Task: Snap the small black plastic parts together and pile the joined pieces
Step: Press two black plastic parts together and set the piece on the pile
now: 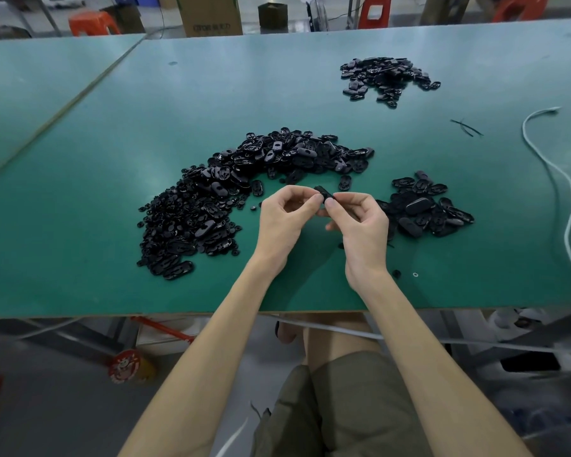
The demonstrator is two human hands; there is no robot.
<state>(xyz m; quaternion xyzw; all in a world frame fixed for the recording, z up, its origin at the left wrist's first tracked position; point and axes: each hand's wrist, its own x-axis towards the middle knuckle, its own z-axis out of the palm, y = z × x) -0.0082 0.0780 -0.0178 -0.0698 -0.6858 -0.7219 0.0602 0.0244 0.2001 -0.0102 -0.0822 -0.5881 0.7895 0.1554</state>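
- The left hand [282,216] and the right hand [363,222] were raised a little over the green table [129,133], close to its near edge, with the fingertips meeting in the middle.
- Between them they held one small black part [323,193]. The left hand pinched it from the left with thumb and forefinger, and the right hand pinched it from the right in the same way.
- The other fingers of both hands were curled in toward the palms.
- I could not tell whether the part was one piece or two pieces already pressed together, because the fingers covered most of it.
- A big heap [231,192] of loose black parts lay on the table left of the hands and behind them, bent like an arc. It had oval shells and many smaller bits.
- A smaller pile [426,206] of oval pieces lay just beside the right hand, on its right.
- A far pile [386,77] of the same black pieces lay well apart, toward the back right of the table.
- A white cord [567,192] ran in curves along the right side of the table.
- Some thin black strips [467,127] lay between the far pile and the cord.
- A tiny white ring [415,274] lay near the table edge, right of the right wrist.
- Behind the table stood a cardboard box [208,14] and an orange stool [93,23].
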